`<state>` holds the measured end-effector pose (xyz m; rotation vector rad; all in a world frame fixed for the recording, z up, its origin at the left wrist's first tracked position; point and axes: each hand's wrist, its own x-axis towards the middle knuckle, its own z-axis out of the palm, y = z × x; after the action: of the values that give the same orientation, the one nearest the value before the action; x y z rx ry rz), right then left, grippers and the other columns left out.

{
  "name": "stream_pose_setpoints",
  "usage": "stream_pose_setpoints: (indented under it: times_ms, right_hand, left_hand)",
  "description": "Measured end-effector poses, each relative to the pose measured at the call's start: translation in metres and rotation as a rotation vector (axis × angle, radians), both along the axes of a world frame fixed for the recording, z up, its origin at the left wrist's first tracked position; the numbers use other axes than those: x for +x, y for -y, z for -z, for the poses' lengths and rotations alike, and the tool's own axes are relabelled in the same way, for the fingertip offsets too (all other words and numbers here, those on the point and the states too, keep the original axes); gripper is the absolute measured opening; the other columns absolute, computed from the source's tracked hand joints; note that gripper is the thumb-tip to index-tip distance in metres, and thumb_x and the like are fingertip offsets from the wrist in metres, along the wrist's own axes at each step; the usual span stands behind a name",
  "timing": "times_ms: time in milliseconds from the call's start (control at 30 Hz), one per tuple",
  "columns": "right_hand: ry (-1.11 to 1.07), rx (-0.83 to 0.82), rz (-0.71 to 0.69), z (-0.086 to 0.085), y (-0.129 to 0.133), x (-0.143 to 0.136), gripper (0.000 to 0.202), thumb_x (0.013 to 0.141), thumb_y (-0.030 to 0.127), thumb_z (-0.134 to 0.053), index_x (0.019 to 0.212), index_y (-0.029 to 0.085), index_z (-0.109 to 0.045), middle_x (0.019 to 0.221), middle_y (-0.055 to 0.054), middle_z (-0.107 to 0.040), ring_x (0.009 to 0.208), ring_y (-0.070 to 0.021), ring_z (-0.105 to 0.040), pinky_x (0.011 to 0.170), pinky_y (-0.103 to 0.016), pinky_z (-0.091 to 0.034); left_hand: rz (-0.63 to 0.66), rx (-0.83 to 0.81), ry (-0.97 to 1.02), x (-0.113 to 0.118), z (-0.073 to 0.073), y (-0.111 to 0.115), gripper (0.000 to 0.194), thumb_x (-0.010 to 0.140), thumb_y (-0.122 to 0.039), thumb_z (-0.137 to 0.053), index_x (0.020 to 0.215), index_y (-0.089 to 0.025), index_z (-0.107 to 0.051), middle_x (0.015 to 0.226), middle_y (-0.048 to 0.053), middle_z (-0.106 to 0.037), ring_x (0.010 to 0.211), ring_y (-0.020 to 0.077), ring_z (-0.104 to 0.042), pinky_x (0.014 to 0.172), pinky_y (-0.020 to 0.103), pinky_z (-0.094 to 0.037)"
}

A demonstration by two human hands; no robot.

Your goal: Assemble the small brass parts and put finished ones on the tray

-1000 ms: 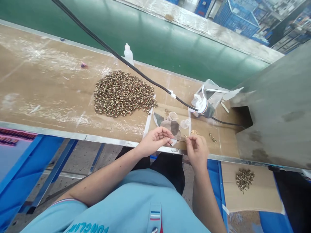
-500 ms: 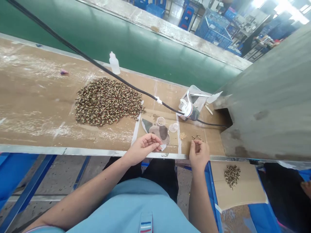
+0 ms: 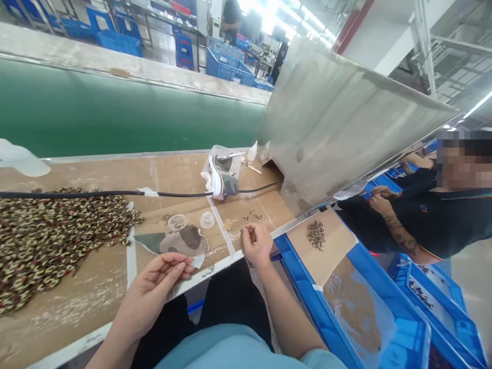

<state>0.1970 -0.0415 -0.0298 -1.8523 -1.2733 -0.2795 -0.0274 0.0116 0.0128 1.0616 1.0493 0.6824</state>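
Note:
My left hand is over the table's front edge beside a grey-brown cloth, its fingers pinched together; anything between them is too small to make out. Further right, my right hand has thumb and forefinger closed near small dark pieces; what it holds is hidden. Between the hands and slightly behind lies a little heap of pale beads. Behind the cloth stand a small clear cup and a round clear dish. A big pile of small brown and cream pieces covers the left of the table.
A black cable crosses the table to a camouflage-wrapped bundle by a clear tray. A grey panel rises at the right. Blue crates and cardboard with dark pieces stand lower right. Another person sits at the far right.
The view has swung to the right, showing another person and more crates. Both hands stay near the front edge with fingers pinched; the objects on the table look unmoved.

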Motion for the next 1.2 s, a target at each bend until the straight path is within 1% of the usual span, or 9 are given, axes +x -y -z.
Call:
stream_pose_setpoints:
  times_ms: [100,333,467,667,800,1000,1200]
  right_hand:
    - [0.004,-0.001,0.005,0.000,0.000,-0.001,0.018,0.085,0.026,-0.047,0.076,0.020,-0.061,0.065,-0.001,-0.061,0.062,-0.0115,-0.054,0.060,-0.023,-0.041]
    - [-0.007,-0.022,0.008,0.000,0.001,-0.001,0.017,0.084,0.025,-0.047,0.076,0.021,-0.061,0.067,-0.001,-0.061,0.063,-0.0119,-0.055,0.061,-0.024,-0.042]
    - [-0.006,-0.018,0.008,-0.001,0.000,-0.001,0.017,0.084,0.025,-0.046,0.076,0.021,-0.061,0.067,-0.001,-0.062,0.062,-0.0117,-0.055,0.061,-0.023,-0.042]
    - [0.012,-0.021,0.016,-0.001,-0.001,-0.001,0.017,0.083,0.025,-0.047,0.075,0.021,-0.061,0.065,-0.001,-0.061,0.061,-0.0116,-0.055,0.059,-0.023,-0.041]
    - [0.008,-0.020,0.006,0.000,-0.001,0.000,0.017,0.083,0.024,-0.047,0.076,0.020,-0.061,0.064,-0.001,-0.060,0.062,-0.0119,-0.055,0.060,-0.023,-0.041]
    - [0.019,-0.019,-0.004,0.001,-0.001,0.001,0.016,0.083,0.024,-0.047,0.075,0.020,-0.061,0.062,0.000,-0.059,0.059,-0.0111,-0.053,0.058,-0.022,-0.040]
    - [0.023,-0.034,0.013,0.002,-0.001,0.002,0.016,0.083,0.025,-0.048,0.076,0.020,-0.062,0.064,0.000,-0.060,0.059,-0.0108,-0.054,0.058,-0.022,-0.040]
  left_hand:
    - [-0.021,-0.008,0.001,0.000,-0.002,0.002,0.046,0.055,-0.053,-0.078,0.079,-0.018,-0.064,0.081,0.005,-0.070,0.074,0.0170,-0.065,0.069,0.025,-0.056]
    - [-0.032,-0.051,0.005,-0.001,0.005,-0.001,0.048,0.048,-0.054,-0.080,0.077,-0.020,-0.064,0.076,0.003,-0.071,0.073,0.0175,-0.066,0.069,0.024,-0.057]
    - [-0.037,-0.048,0.003,-0.001,0.003,-0.001,0.049,0.047,-0.055,-0.080,0.077,-0.020,-0.064,0.076,0.003,-0.070,0.073,0.0178,-0.066,0.070,0.025,-0.057]
    - [-0.015,-0.037,0.016,0.002,-0.003,0.000,0.046,0.052,-0.053,-0.080,0.078,-0.018,-0.064,0.079,0.003,-0.070,0.072,0.0147,-0.065,0.069,0.022,-0.055]
    - [-0.024,-0.012,0.032,0.003,-0.003,0.000,0.045,0.053,-0.052,-0.079,0.077,-0.017,-0.065,0.077,0.004,-0.069,0.070,0.0155,-0.064,0.066,0.024,-0.056]
    - [-0.016,-0.012,0.036,0.001,0.003,0.000,0.047,0.054,-0.053,-0.079,0.079,-0.016,-0.064,0.079,0.005,-0.069,0.071,0.0159,-0.064,0.068,0.026,-0.056]
    - [0.006,-0.013,0.055,0.000,0.008,-0.002,0.046,0.056,-0.052,-0.078,0.079,-0.016,-0.063,0.080,0.004,-0.068,0.071,0.0140,-0.063,0.068,0.024,-0.054]
